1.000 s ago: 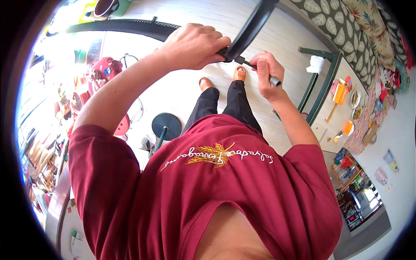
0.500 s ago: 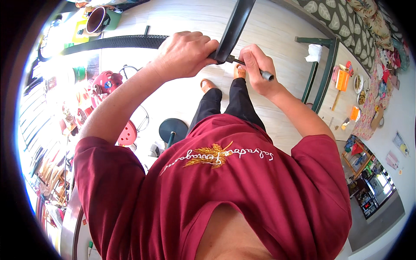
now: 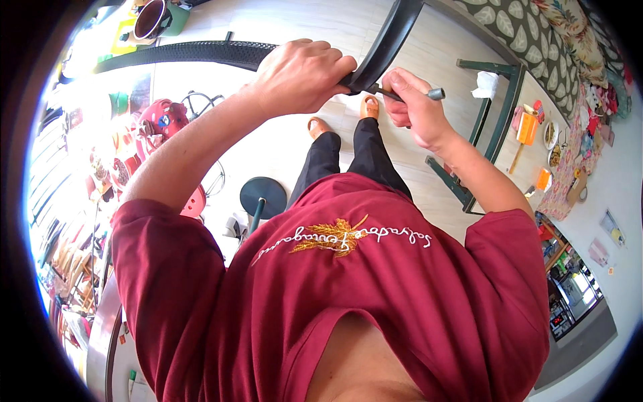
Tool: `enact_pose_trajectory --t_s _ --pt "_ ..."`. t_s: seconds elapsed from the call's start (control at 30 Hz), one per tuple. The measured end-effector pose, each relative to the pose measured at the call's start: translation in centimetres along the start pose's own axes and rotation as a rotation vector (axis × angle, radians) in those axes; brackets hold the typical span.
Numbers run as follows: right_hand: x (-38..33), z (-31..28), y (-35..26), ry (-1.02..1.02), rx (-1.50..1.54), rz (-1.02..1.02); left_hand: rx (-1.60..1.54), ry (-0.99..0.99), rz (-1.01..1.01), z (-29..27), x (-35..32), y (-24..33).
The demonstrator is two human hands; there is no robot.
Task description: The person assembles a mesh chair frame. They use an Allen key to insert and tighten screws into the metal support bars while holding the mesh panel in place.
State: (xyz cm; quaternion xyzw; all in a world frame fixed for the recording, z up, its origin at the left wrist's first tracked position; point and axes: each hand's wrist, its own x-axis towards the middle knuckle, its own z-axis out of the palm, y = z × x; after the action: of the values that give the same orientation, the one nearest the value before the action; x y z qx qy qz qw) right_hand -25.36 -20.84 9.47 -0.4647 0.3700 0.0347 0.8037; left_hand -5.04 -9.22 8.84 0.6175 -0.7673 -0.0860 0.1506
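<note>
My left hand [image 3: 305,77] is closed round the end of a black mesh frame [image 3: 201,57], which looks like a chair back seen edge-on. By its fingertips, a curved black bar [image 3: 392,40] rises from the joint toward the top of the view. In my closed right hand [image 3: 422,107] is a dark socket wrench [image 3: 436,94]; its hollow round end sticks out past the thumb. The wrench's thin shaft reaches the joint between bar and frame. My left hand hides exactly where its tip sits.
Below stand my feet in orange slippers [image 3: 319,126]. A dark round-topped stool [image 3: 263,197] is left of my legs. To the right, a green metal-legged table [image 3: 536,94] carries plates and orange items. A green bucket [image 3: 161,19] stands far left, beyond a red bag [image 3: 161,120].
Both hands, the frame and the bar have shifted to the right. The wrench has turned, its hollow end swinging from low beside my right hand up to above the thumb.
</note>
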Motion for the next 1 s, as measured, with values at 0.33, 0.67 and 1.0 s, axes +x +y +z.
enact_pose_trajectory --t_s 0.33,0.67,1.0 --pt "-0.1 0.4 0.1 -0.06 0.104 0.112 -0.016 0.01 0.019 -0.3 -0.8 0.1" --pt "-3.7 -6.0 6.5 0.349 -0.459 -0.247 -0.037 -0.103 -0.065 -1.8 -0.8 1.8" --pt "2.9 -7.9 -0.2 0.258 -0.029 -0.297 -1.006 0.601 -0.896 -2.7 1.0 11.7"
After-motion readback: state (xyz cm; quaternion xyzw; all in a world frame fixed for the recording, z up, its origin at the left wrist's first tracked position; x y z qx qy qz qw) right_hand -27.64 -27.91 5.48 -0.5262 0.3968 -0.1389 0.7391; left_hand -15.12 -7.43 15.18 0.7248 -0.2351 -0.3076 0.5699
